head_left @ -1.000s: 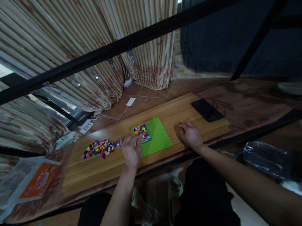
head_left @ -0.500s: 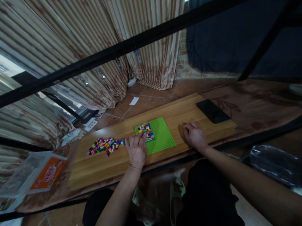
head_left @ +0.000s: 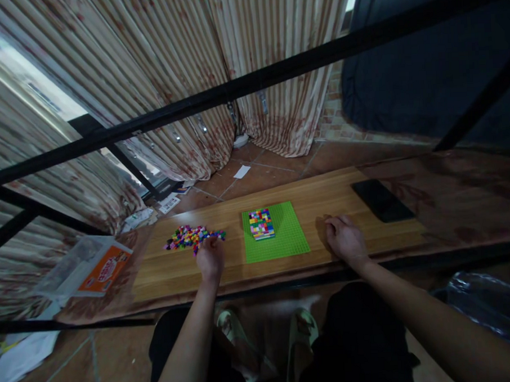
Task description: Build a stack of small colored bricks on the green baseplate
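My left hand [head_left: 210, 259] is at the near right edge of a pile of small coloured toy bricks [head_left: 189, 236], fingers bent together; whether a brick is between them is hidden. To its right lies a green studded baseplate [head_left: 280, 246]. On the baseplate's far left part sits a flat, multicoloured block of joined bricks [head_left: 261, 224], apart from both hands. My right hand [head_left: 345, 239] rests on the wooden board [head_left: 228, 271], right of the baseplate, its fingers loosely curled. The inside of that hand is hidden.
A black phone or tablet [head_left: 382, 200] lies on the board's right end. Left of the board stands a clear plastic box [head_left: 81, 266] with an orange label. A dark metal bar [head_left: 184, 107] crosses beyond the board, in front of striped curtains [head_left: 165, 60].
My left hand has moved left from the brick block to the pile, uncovering the block. My right hand stays curled on the board. The whole view has shifted slightly.
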Demonstrator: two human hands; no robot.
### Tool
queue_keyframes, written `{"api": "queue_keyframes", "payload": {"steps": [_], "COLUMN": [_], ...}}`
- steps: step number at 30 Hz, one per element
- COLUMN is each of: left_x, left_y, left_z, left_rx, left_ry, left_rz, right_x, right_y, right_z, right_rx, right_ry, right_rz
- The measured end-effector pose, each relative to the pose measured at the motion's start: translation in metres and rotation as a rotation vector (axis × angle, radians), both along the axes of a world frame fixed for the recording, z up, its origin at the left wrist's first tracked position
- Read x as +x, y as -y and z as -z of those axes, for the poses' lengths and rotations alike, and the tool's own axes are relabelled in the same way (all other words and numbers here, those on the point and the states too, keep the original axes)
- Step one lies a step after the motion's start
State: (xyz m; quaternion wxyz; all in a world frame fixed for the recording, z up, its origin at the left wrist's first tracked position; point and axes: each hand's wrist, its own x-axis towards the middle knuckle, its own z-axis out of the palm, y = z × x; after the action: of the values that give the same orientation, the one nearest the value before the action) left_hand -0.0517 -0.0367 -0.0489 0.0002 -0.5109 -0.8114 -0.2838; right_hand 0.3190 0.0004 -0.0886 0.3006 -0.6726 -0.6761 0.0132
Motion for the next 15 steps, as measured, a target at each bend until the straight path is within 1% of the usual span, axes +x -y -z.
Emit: {"api": "queue_keyframes", "payload": {"steps": [2,5,10,13,15], "left_x": [-0.001,0.008,0.014,0.011,0.011], "left_y": [-0.004,-0.010,-0.016,-0.014,-0.011], "left_z": [0.001,0.002,0.005,0.008,0.011], "left_rx": [-0.080,-0.120,-0.073,-0.017,0.032], "left_ry": [0.008,0.005,0.046,0.111,0.178], "left_rz": [-0.004,-0.010,-0.045,-0.012,0.037], "right_x": [0.001,0.001,0.002,0.001,0.000], "right_y": [0.000,0.000,-0.001,-0.001,0.000], "right_z": [0.001,0.002,0.003,0.002,0.001], "right_rx": [0.000,0.002,0.004,0.009,0.012], "right_ry": [0.000,-0.001,0.010,0.011,0.010], "right_rz": [0.003,0.003,-0.003,0.001,0.004]}}
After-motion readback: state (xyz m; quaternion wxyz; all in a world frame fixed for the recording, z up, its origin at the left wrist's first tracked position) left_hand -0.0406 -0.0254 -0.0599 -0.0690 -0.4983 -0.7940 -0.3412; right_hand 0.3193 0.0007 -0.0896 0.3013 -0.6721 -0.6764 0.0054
